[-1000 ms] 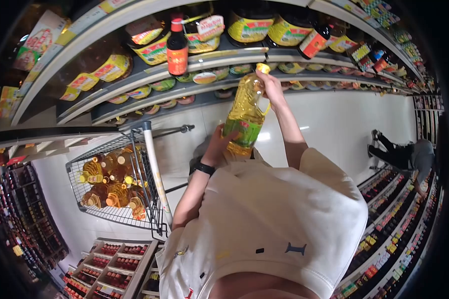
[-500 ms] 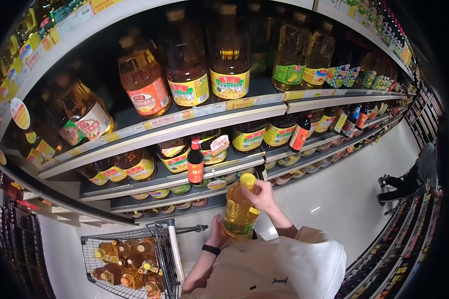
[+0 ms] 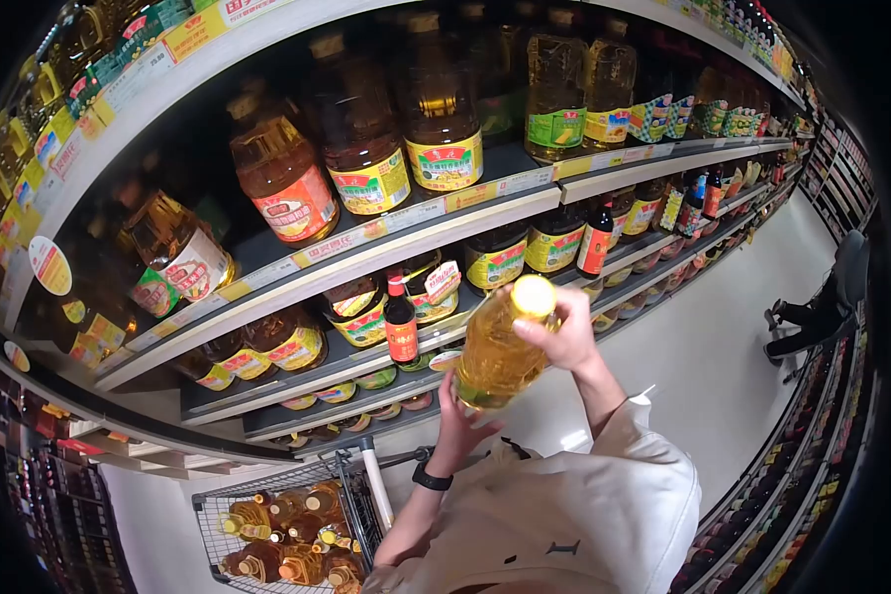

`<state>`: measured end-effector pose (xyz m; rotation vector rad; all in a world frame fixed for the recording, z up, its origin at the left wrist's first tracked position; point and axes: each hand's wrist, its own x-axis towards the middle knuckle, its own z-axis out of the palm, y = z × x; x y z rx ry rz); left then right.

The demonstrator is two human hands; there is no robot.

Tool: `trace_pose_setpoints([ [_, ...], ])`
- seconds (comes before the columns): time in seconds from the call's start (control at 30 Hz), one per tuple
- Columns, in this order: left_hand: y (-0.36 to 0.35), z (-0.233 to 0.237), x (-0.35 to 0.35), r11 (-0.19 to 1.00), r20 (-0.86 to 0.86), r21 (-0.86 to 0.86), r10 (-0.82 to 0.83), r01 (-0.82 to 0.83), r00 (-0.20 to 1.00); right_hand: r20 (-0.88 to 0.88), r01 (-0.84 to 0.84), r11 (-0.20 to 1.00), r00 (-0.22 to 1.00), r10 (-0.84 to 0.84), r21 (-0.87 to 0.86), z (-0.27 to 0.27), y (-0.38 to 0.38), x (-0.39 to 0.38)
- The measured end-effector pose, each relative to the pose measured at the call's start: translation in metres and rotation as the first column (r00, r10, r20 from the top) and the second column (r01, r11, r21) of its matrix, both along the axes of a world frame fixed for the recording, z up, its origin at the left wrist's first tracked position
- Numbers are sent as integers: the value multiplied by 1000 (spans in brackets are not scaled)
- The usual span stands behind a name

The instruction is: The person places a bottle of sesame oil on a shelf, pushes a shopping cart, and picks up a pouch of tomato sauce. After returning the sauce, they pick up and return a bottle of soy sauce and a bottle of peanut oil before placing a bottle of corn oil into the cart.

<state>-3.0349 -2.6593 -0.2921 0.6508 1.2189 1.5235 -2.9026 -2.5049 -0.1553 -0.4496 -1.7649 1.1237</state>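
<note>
In front of my chest, a large bottle of golden cooking oil (image 3: 505, 351) with a yellow cap is held tilted, its cap up and to the right. My right hand (image 3: 567, 332) grips it around the neck, just below the cap. My left hand (image 3: 458, 424), with a black band on the wrist, supports the bottle low down at its base. Part of the left fingers is hidden behind the bottle. Beyond it on the lower shelf stand a red-labelled dark sauce bottle (image 3: 401, 322) and several yellow-labelled oil jugs (image 3: 495, 262).
A wire shopping cart (image 3: 378, 485) with several oil bottles (image 3: 302, 564) in it stands at the lower left. Long shelves (image 3: 445, 208) of oil curve across the front. Another person (image 3: 832, 297) is in the aisle at the right, over the pale floor (image 3: 703, 366).
Both hands have raised the oil bottle up and slightly right, toward the shelves, and tilted it more. The view has shifted, so the cart appears further right.
</note>
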Motion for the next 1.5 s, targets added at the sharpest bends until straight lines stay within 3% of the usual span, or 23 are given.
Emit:
trace_pose_setpoints([
  [0.07, 29, -6, 2, 934, -434, 357, 192, -27, 880, -146, -6, 999, 989, 12, 46, 34, 9, 6],
  [0.1, 45, 11, 1, 919, -656, 386, 332, -77, 677, -218, -1, 998, 976, 14, 61, 52, 14, 7],
  [0.13, 63, 35, -3, 897, -808, 426, 435, -116, 398, -225, 15, 989, 974, 18, 145, 69, 22, 12],
  [0.2, 93, 76, 0, 817, -792, 560, 576, -136, 200, -197, 78, 955, 980, -21, 286, 100, 37, 20],
  [0.23, 112, 89, 1, 714, -706, 696, 700, -77, 109, -162, 120, 928, 985, -65, 353, 117, 48, 26],
  [0.3, 144, 119, 7, 669, -671, 742, 741, -43, -33, -200, 164, 901, 976, -89, 401, 149, 78, 29],
  [0.43, 217, 171, 7, 602, -599, 798, 798, -40, 67, -346, 180, 811, 938, 29, 556, 197, 143, 19],
  [0.57, 282, 194, 6, 617, -610, 785, 785, -57, 110, -254, 211, 758, 965, -61, 618, 213, 221, 15],
  [0.6, 294, 192, 8, 635, -625, 770, 770, -61, 129, -219, 135, 732, 976, 20, 668, 215, 219, 14],
  [0.63, 301, 189, 11, 623, -612, 779, 781, -72, 124, -279, 115, 780, 957, 79, 615, 215, 230, 9],
  [0.7, 315, 188, 14, 658, -662, 745, 749, -113, -1, -288, 106, 809, 954, 81, 578, 212, 255, 7],
  [0.83, 324, 184, 19, 687, -712, 698, 695, -203, -96, -274, 53, 850, 955, 110, 525, 199, 279, -1],
  [0.9, 327, 179, 15, 704, -727, 684, 681, -193, -94, -269, 73, 840, 959, 89, 537, 193, 294, -12],
  [1.03, 323, 170, 2, 741, -758, 653, 641, -156, -125, -101, 74, 880, 994, -30, 469, 188, 316, -28],
  [1.1, 320, 175, -5, 704, -714, 699, 681, -125, -163, -165, -26, 900, 980, 109, 436, 190, 319, -33],
  [1.17, 307, 198, -7, 575, -570, 816, 782, -62, -251, -58, -84, 889, 991, 123, 450, 192, 332, -38],
  [1.2, 302, 216, -10, 477, -447, 879, 813, -11, -373, -45, -84, 875, 992, 120, 476, 195, 329, -37],
  [1.3, 302, 267, -22, 371, -233, 899, 854, 232, -465, -42, -126, 854, 985, 170, 505, 193, 343, -43],
  [1.37, 315, 289, -24, 415, -151, 858, 767, 303, -623, -69, -93, 788, 983, 169, 609, 185, 367, -50],
  [1.4, 327, 297, -28, 414, -87, 855, 708, 313, -700, -14, 31, 541, 999, -36, 840, 180, 384, -50],
  [1.43, 331, 301, -31, 430, -98, 847, 705, 313, -702, -86, 128, 141, 958, -273, 982, 181, 391, -49],
  [1.5, 339, 305, -34, 763, -490, 643, 479, 68, -729, 292, 0, 502, 813, -503, 865, 177, 403, -53],
])
